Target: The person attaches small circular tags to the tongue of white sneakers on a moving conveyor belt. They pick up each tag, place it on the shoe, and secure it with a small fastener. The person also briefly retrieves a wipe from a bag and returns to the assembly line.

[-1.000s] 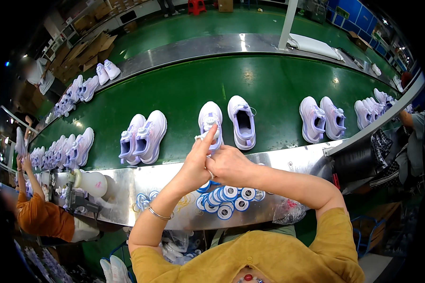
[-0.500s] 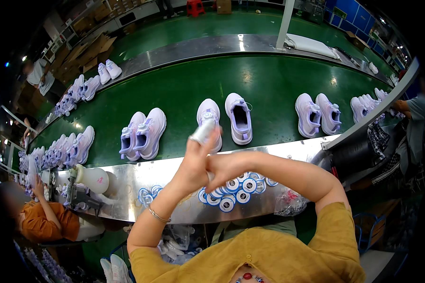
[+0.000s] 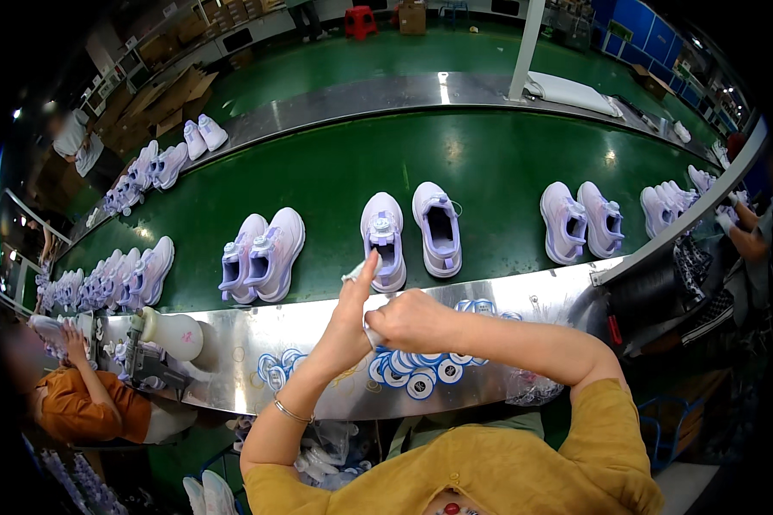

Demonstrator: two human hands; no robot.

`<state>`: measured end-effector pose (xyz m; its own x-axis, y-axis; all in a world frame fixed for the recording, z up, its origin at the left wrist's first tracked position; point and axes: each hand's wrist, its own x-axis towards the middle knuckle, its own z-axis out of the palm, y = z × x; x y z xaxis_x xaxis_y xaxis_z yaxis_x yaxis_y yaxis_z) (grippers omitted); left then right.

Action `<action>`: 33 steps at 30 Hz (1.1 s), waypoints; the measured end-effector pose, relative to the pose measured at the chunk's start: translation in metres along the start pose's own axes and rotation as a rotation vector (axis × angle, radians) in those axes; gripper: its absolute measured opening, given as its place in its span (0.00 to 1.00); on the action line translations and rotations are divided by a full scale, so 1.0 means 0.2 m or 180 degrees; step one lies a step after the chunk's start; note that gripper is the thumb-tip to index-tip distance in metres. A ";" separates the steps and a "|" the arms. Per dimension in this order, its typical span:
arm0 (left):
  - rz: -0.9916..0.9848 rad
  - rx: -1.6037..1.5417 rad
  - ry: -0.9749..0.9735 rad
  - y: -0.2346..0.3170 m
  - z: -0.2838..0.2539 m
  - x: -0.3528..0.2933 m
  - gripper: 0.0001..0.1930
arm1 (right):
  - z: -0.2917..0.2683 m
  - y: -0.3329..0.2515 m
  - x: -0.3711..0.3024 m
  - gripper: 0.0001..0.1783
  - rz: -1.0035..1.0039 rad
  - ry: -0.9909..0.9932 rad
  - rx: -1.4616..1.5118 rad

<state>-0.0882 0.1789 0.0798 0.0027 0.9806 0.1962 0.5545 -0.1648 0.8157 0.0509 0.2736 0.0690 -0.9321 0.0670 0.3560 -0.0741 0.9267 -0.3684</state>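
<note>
My two hands meet above the steel ledge, in front of the nearest pair of shoes. My left hand (image 3: 345,322) points upward with a finger stretched out; white material shows beside that finger, and its other fingers are mostly hidden. My right hand (image 3: 414,320) is closed in a fist against it. A white cloth-like piece (image 3: 373,333) shows at the edge of the fist, by the left palm; its kind is unclear. Just beyond stand a pale lilac left shoe (image 3: 381,225) and its mate (image 3: 438,230), each with a dial-like part on its tongue.
Round white-and-blue tags (image 3: 421,384) lie piled on the steel ledge (image 3: 232,352). A whitish plastic container (image 3: 179,335) stands to the left. More shoe pairs (image 3: 264,256) line the green surface (image 3: 489,146). A co-worker in orange (image 3: 90,403) sits at the left.
The right hand has gone from open against the left hand to a closed fist. Less white material shows around the left fingers. The view has shifted slightly.
</note>
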 end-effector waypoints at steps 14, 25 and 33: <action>-0.0375 0.0920 0.1240 -0.39 -0.15 0.39 0.13 | 0.19 0.38 0.06 0.17 0.1599 0.0208 0.0055; -0.0016 0.1610 -0.0100 -0.53 -0.15 0.65 0.13 | 0.35 0.39 0.13 0.18 0.1333 0.0399 -0.0449; -0.0018 0.1353 0.0065 -0.50 -0.18 0.63 0.14 | 0.36 0.44 0.13 0.19 0.1209 0.0463 -0.0393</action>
<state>-0.1724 0.3161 0.0422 -0.0153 0.9783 0.2065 0.8483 -0.0966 0.5206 -0.0049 0.3293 -0.0169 -0.8246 0.4555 0.3354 0.3162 0.8628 -0.3943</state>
